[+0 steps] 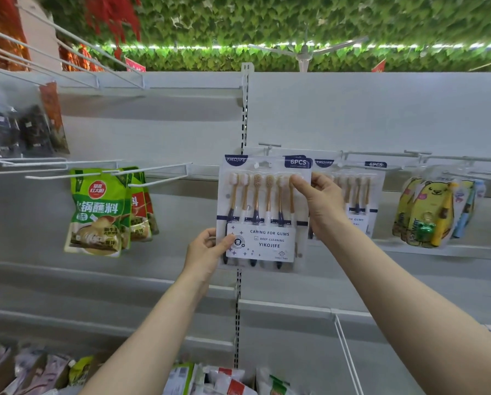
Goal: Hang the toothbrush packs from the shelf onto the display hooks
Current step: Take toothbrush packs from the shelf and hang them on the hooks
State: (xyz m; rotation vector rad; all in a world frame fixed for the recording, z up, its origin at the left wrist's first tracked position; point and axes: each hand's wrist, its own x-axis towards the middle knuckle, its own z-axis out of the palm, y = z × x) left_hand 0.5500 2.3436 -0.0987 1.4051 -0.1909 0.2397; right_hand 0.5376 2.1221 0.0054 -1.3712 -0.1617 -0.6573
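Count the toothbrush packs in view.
2. The held pack, gripped by the left hand and right hand, is at centre; the hanging pack is on a hook to its right, partly behind the right hand. More may hide behind.

The pack (263, 212) under my fingers (298, 182) has a clear, glossy plastic shell, smooth and catching the light, over a matt white printed card. The brushes (256, 195) inside have translucent amber plastic handles. The hooks (164, 167) are thin metal wire with a smooth white coat. The back panel (153, 132) looks like matt pale grey painted metal. The pouches (99, 212) on the left are shiny green plastic film, slightly creased.
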